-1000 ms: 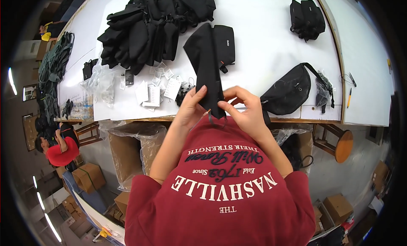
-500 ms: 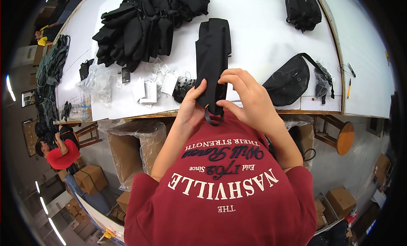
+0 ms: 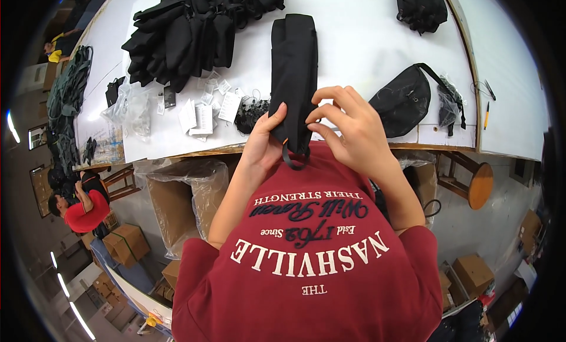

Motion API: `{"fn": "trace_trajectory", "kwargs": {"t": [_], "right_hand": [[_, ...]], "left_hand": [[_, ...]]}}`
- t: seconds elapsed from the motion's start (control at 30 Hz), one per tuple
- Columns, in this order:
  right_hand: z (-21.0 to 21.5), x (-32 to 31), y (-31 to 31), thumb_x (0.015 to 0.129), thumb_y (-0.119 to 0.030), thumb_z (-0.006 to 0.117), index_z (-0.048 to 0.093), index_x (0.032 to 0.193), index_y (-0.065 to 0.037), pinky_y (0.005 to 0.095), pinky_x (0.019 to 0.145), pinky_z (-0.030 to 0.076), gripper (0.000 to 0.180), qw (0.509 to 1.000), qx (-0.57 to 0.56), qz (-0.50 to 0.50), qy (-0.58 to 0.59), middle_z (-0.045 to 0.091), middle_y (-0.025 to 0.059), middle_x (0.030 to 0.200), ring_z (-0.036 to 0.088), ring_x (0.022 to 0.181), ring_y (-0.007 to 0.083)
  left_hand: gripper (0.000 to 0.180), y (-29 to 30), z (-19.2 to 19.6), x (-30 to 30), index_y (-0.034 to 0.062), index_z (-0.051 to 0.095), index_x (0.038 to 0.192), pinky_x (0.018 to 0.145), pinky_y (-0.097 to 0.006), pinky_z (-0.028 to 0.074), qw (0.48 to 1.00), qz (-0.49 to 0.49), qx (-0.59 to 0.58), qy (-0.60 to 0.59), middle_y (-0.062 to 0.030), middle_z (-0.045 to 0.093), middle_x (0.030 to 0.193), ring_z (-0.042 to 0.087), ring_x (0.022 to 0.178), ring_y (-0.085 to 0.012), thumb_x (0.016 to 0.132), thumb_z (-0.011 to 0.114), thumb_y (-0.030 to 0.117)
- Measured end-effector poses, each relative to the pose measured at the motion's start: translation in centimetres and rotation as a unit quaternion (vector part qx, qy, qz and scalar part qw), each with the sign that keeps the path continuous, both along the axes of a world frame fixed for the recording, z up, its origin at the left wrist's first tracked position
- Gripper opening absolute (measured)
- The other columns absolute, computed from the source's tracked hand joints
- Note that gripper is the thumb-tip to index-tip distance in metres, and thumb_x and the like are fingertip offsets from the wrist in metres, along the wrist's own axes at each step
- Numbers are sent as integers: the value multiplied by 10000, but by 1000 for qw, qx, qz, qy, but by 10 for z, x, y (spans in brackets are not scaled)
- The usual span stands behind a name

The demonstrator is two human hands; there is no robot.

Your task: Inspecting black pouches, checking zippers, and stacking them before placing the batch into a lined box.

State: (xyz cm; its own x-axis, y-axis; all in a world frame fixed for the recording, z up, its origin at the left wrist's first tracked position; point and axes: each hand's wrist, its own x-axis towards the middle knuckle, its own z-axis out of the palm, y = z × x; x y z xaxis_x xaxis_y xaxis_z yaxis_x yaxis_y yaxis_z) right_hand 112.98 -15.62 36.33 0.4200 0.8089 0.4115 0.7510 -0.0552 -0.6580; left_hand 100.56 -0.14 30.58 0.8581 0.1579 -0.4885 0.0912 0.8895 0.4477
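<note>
A white worktable (image 3: pixel 365 41) over grey floor (image 3: pixel 501 188), wooden stool (image 3: pixel 471 183), cardboard boxes (image 3: pixel 124 245).

Both my hands up in front of my chest, pinching shut.

My left hand (image 3: pixel 262 144) comes up on a bare forearm, thumb raised and pressed inward, fingers curled out of sight behind. My right hand (image 3: pixel 348 130) sits just beside it and a bit higher, wrist bent, fingers (image 3: pixel 330 97) arched over, fingertips pinched toward my left thumb.
</note>
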Motion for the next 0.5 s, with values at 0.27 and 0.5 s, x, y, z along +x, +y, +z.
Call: {"fn": "trace_trajectory", "kwargs": {"t": [0.27, 0.5], "right_hand": [[13, -7, -1, 675, -38, 722, 630, 795, -63, 316, 665, 458, 154, 998, 25, 24, -44, 607, 6, 980, 528, 781, 205], [10, -11, 0, 670, -33, 717, 623, 798, -66, 316, 665, 455, 162, 998, 35, 49, -28, 609, 0, 938, 504, 754, 205]], "left_hand": [[330, -4, 8, 7, -16, 570, 1111, 728, -310, 574, 999, 26, -36, 18, -120, 662, 981, 672, 857, -197, 977, 508, 278], [314, -5, 13, 12, -19, 572, 1093, 667, -313, 585, 997, 24, -78, -13, -134, 662, 954, 677, 818, -209, 983, 491, 264]]}}
